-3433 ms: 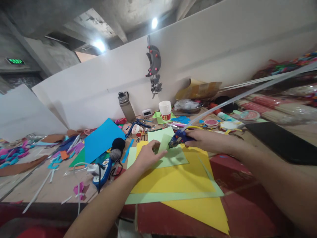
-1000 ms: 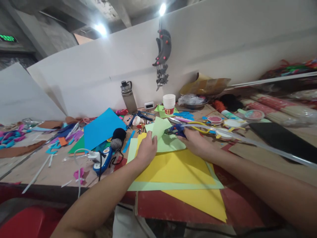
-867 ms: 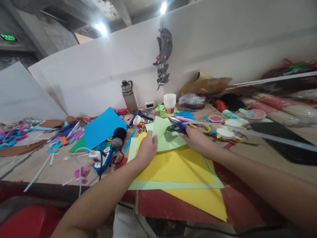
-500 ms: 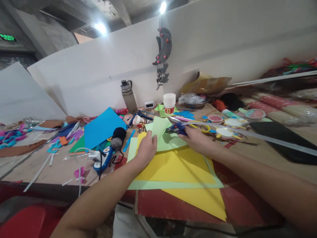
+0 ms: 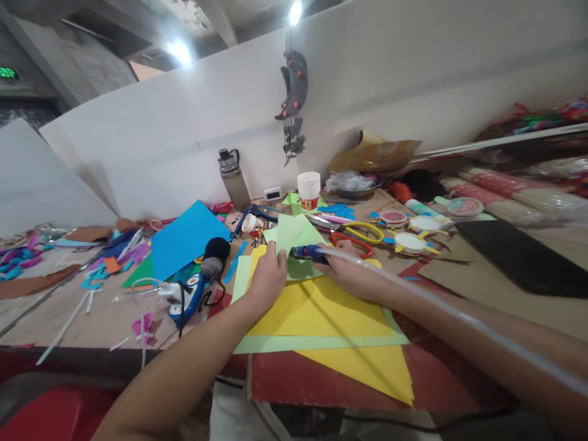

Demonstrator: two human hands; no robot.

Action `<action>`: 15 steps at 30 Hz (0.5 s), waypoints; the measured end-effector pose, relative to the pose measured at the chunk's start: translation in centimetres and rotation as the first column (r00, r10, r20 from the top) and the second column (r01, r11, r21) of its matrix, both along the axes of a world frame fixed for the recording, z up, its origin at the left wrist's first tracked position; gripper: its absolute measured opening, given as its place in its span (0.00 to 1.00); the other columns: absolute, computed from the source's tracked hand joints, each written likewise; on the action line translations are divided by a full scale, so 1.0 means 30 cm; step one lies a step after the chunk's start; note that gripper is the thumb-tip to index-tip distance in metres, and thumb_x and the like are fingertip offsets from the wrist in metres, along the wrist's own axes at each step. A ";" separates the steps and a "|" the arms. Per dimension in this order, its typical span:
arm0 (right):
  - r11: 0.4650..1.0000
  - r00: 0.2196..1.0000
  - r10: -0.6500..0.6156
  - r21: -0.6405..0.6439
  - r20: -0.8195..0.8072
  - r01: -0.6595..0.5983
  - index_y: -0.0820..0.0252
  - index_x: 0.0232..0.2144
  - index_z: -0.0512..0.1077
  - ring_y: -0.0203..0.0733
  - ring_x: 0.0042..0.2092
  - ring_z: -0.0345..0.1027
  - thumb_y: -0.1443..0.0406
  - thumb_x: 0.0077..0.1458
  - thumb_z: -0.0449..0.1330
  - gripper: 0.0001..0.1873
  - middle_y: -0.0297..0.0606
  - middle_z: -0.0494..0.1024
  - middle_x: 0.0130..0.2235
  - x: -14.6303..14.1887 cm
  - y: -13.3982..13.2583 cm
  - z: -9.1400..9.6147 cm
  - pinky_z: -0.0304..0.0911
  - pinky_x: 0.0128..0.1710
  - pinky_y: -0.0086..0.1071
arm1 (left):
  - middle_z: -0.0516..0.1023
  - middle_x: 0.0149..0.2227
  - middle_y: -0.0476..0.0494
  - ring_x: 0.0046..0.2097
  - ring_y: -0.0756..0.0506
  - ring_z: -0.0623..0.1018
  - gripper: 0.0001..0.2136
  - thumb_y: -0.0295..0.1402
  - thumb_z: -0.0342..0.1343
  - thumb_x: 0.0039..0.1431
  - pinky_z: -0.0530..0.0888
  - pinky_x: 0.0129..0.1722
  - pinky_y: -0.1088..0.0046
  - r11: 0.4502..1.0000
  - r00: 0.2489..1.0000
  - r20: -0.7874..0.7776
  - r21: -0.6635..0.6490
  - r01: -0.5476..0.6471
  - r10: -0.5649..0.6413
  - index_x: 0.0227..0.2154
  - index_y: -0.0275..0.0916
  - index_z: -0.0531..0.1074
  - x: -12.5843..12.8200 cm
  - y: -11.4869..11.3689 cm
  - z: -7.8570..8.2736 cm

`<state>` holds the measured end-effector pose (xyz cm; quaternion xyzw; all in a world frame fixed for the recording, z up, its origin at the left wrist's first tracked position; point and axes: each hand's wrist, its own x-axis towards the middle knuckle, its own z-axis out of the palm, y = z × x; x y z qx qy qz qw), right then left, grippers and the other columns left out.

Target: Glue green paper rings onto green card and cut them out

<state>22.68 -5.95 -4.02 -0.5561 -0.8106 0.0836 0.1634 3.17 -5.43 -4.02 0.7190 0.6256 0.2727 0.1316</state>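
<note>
My left hand pinches the near edge of a folded light green paper between thumb and fingers. In my right hand is a blue glue gun, its nozzle against or just above the paper beside my left thumb. A long translucent glue stick runs back from the gun over my right forearm. Below both hands lie yellow sheets stacked with light green ones. Red-handled scissors and yellow-handled scissors lie just beyond my right hand.
Behind the work stand paper cups and a bottle. Blue card, a power strip and dark yarn balls are on the left. Small paper lids and a black flat object are on the right.
The glue gun has moved left and slightly down, closer to my left hand, uncovering the red-handled scissors. My left hand keeps its hold on the paper. The view has shifted slightly.
</note>
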 end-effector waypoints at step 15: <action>0.989 0.989 0.087 -0.112 -0.118 -0.101 0.59 0.33 0.70 0.44 0.36 0.68 0.57 0.59 0.53 0.12 0.43 0.76 0.34 0.052 0.029 0.003 0.62 0.35 0.32 | 0.77 0.39 0.34 0.45 0.39 0.76 0.10 0.35 0.41 0.65 0.68 0.45 0.65 1.000 1.000 -0.005 0.020 -0.025 0.025 0.43 0.38 0.64 -0.002 0.004 0.002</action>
